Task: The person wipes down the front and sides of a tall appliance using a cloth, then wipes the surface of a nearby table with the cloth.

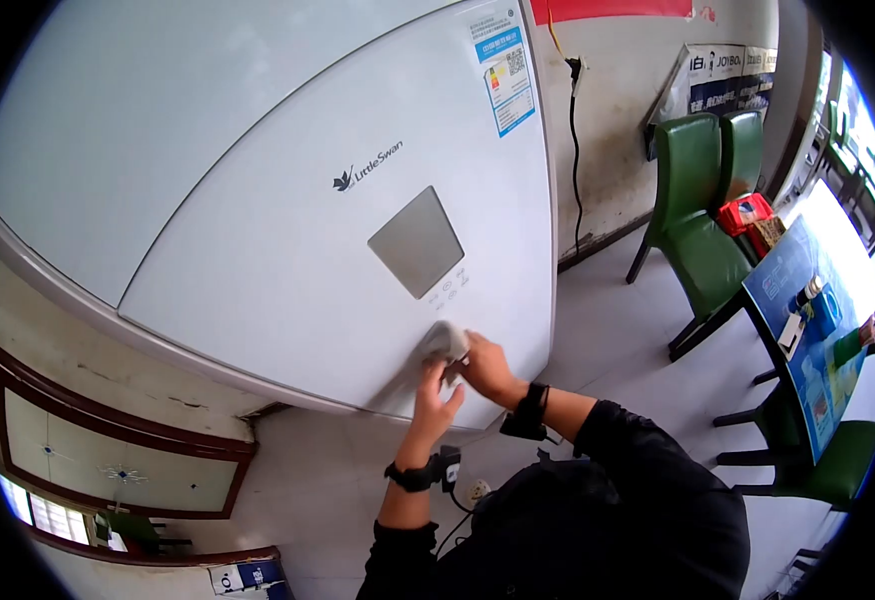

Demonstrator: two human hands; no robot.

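Both my hands are at a crumpled grey-beige cloth (445,341), held in front of the lower part of a white appliance door (288,270) lettered LittleSwan. My right hand (489,368) grips the cloth from the right, its fingers curled round it. Just below, my left hand (432,405) pinches the cloth's lower edge, its fingertips partly hidden by the folds. Above the cloth are a grey square display panel (418,243) and small printed button marks (449,290). Black straps with small devices sit on both my wrists.
A blue-and-yellow label (506,80) is stuck on the door's upper right. To the right stand green chairs (698,230) and a table (803,300) with small items; another person's hand (868,331) shows there. A black power cord (575,150) hangs down the wall.
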